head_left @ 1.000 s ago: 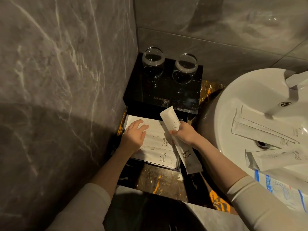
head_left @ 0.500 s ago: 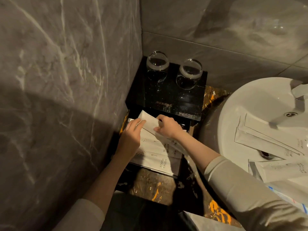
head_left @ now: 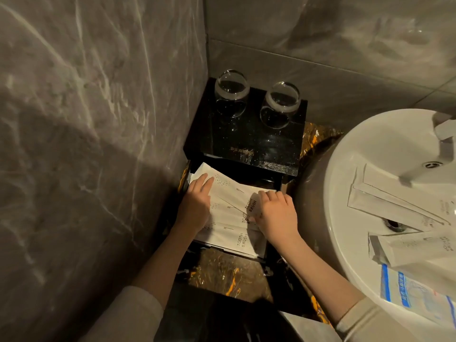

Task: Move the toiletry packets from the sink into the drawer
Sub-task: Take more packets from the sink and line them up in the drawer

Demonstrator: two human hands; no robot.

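Nearest, a blue-printed packet (head_left: 417,296) lies on the sink (head_left: 345,243) rim. In the open drawer (head_left: 261,258), several toothbrush packets (head_left: 228,211) are stowed. Left hand (head_left: 197,206) rests flat on them, fingers straight; right hand (head_left: 277,213) presses them, fingers bent. Farther, remaining sink packets (head_left: 394,206) await transfer: task judged roughly half complete

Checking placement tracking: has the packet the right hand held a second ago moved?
Yes. It went from held up over the drawer's right front corner down and left into the drawer, now lying flat on the toothbrush packets below the black box.
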